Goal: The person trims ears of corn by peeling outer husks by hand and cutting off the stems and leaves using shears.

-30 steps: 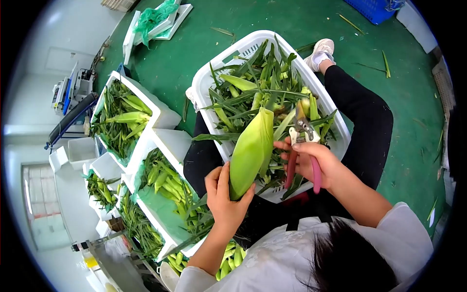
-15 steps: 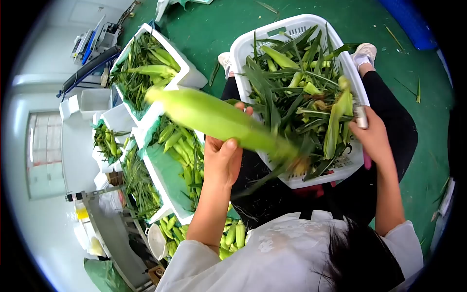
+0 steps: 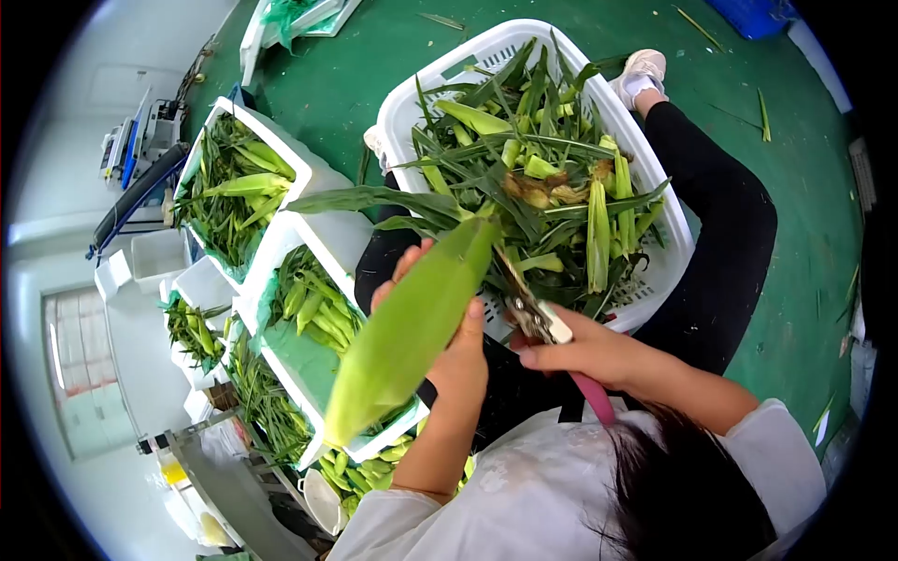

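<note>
My left hand (image 3: 460,363) is closed around a green ear of corn (image 3: 398,332) in its husk. The ear is tilted, its pale rounded end toward me and its leafy end pointing to the basket. In my right hand (image 3: 603,353) is a pair of pruning shears (image 3: 535,320) with a pink grip. The shears' blades are beside the leafy end of the ear; whether they touch it I cannot tell. Beyond both hands stands a white plastic basket (image 3: 681,238) holding husks, leaves and cut stalk pieces.
To the left, white foam boxes (image 3: 323,173) lined with green net hold leafy corn. More ears (image 3: 360,472) are piled beside my left elbow. My legs (image 3: 720,201) lie around the basket on the green floor (image 3: 327,70). A blue object (image 3: 753,14) is at the far right.
The ear has swung round, its leafy end now away from me. My right hand has come from the basket's right side to the ear with the shears. The view has shifted.
</note>
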Demonstrator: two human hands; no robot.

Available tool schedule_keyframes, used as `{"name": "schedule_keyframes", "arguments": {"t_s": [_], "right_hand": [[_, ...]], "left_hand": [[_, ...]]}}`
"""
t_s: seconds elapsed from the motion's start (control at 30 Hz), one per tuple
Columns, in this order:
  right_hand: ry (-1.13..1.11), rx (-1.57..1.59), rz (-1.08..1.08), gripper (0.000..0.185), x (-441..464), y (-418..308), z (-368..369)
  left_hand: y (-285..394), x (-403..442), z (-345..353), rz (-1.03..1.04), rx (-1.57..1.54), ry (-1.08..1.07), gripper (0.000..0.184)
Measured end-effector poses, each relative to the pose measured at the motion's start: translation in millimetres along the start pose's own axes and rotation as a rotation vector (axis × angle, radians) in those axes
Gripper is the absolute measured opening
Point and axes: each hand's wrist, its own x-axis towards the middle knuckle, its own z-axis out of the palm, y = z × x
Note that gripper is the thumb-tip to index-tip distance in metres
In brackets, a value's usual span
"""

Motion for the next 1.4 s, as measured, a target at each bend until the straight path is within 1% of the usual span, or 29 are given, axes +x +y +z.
{"name": "schedule_keyframes", "arguments": {"t_s": [0.07, 0.1, 0.2, 0.23, 0.27, 0.33, 0.37, 0.43, 0.47, 0.5, 0.53, 0.6, 0.63, 0.73, 0.77, 0.8, 0.87, 0.9, 0.93, 1.0, 1.03, 1.07, 1.13, 1.17, 1.2, 1.27, 1.33, 1.37, 1.4], "right_hand": [[0.061, 0.22, 0.034, 0.058, 10.7, 1.0, -3.7], [0.044, 0.287, -0.016, 0.061, 15.8, -0.4, -8.0], [0.03, 0.178, -0.097, 0.065, 17.3, 0.0, -16.4], [0.028, 0.148, -0.102, 0.067, 22.0, 7.6, -25.8], [0.048, 0.035, -0.164, 0.063, 24.0, 7.6, -33.3], [0.08, -0.144, -0.156, 0.055, 25.0, 5.9, -45.3], [0.123, -0.164, -0.15, 0.041, 20.5, 2.4, -41.7], [0.123, 0.083, -0.048, 0.034, 7.9, 8.0, -38.3], [0.117, 0.208, 0.003, 0.031, 1.7, 11.3, -34.2], [0.138, 0.16, -0.055, 0.024, -4.9, 9.6, -27.5], [0.116, 0.134, 0.011, 0.03, -13.3, 5.6, -24.2], [-0.068, 0.191, 0.047, 0.041, -20.6, 0.5, -20.1], [-0.117, 0.182, 0.07, 0.051, -19.3, 4.6, -21.5], [-0.165, -0.021, -0.119, 0.055, -3.8, 5.9, -28.2], [-0.16, -0.073, -0.194, 0.053, -1.4, 0.5, -28.5], [-0.187, -0.178, -0.199, 0.045, -0.6, -6.9, -35.9], [-0.08, -0.17, -0.119, 0.035, -5.8, -25.9, -34.7], [-0.009, 0.011, -0.102, 0.029, -6.3, -21.0, -33.6], [0.031, 0.133, -0.114, 0.025, -6.3, -16.7, -35.7], [0.162, 0.211, -0.058, 0.025, -13.3, -14.1, -32.6], [0.134, 0.262, -0.005, 0.028, -21.2, -19.2, -25.9], [-0.009, 0.256, -0.002, 0.038, -25.1, -9.1, -31.2], [-0.034, 0.081, -0.045, 0.049, -30.5, 4.2, -19.4], [-0.079, -0.034, -0.011, 0.055, -33.5, 2.4, -17.6], [-0.07, -0.087, -0.005, 0.053, -34.4, -0.9, -11.4], [0.075, -0.159, -0.237, 0.044, -27.7, 5.4, -0.3], [0.2, 0.034, -0.109, 0.033, -27.1, -12.9, 2.7], [0.24, 0.138, -0.134, 0.024, -21.2, -19.6, 5.9], [0.256, 0.176, -0.194, 0.022, -14.9, -22.5, 7.9]], "left_hand": [[-3.3, -13.9, 3.2, 0.044, -0.015, -0.016, 0.082], [-1.3, -19.6, 4.9, -0.009, -0.114, -0.006, 0.081], [6.6, -23.8, 11.4, -0.223, -0.351, 0.113, 0.08], [7.6, -22.9, 11.6, -0.267, -0.381, 0.1, 0.079], [7.2, -21.0, 9.6, -0.305, -0.39, 0.083, 0.07], [6.4, -16.1, 3.5, -0.385, -0.405, 0.051, 0.054], [6.0, -11.4, 3.0, -0.42, -0.41, 0.019, 0.048], [-2.3, -5.3, -5.7, -0.545, -0.616, 0.04, 0.046], [-7.8, -2.4, -12.6, -0.603, -0.715, 0.048, 0.045], [-12.7, 0.6, -19.4, -0.655, -0.802, 0.03, 0.048], [-17.7, 2.3, -25.6, -0.692, -0.903, 0.057, 0.049], [-26.1, 3.1, -32.2, -0.774, -1.115, 0.106, 0.051], [-27.6, 3.2, -31.6, -0.811, -1.165, 0.095, 0.056], [-21.6, -2.0, -27.6, -0.888, -1.015, -0.073, 0.065], [-18.5, -2.7, -26.1, -0.924, -0.951, -0.127, 0.067], [-19.3, -2.6, -25.9, -0.974, -1.056, -0.102, 0.066], [-21.4, -1.0, -27.4, -1.058, -1.265, -0.038, 0.064], [-22.2, -0.8, -26.3, -1.027, -1.295, -0.016, 0.064], [-24.4, -0.4, -27.8, -1.026, -1.407, -0.02, 0.064], [-30.5, 0.6, -32.0, -1.024, -1.629, -0.036, 0.064], [-29.3, 2.2, -31.6, -1.046, -1.627, 0.06, 0.059], [-29.9, 3.0, -31.0, -1.04, -1.662, 0.05, 0.058], [-31.2, 2.0, -29.2, -1.033, -1.732, 0.031, 0.057], [-31.7, 1.7, -28.3, -1.019, -1.753, 0.054, 0.059], [-33.6, 1.5, -28.7, -1.008, -1.723, 0.04, 0.06], [-37.7, 0.3, -30.5, -0.982, -1.667, 0.012, 0.06], [-32.8, -3.4, -28.8, -0.976, -1.471, 0.039, 0.063], [-28.9, -5.1, -27.4, -0.972, -1.371, 0.052, 0.064], [-23.8, -7.6, -24.4, -0.954, -1.263, 0.035, 0.066]]}}
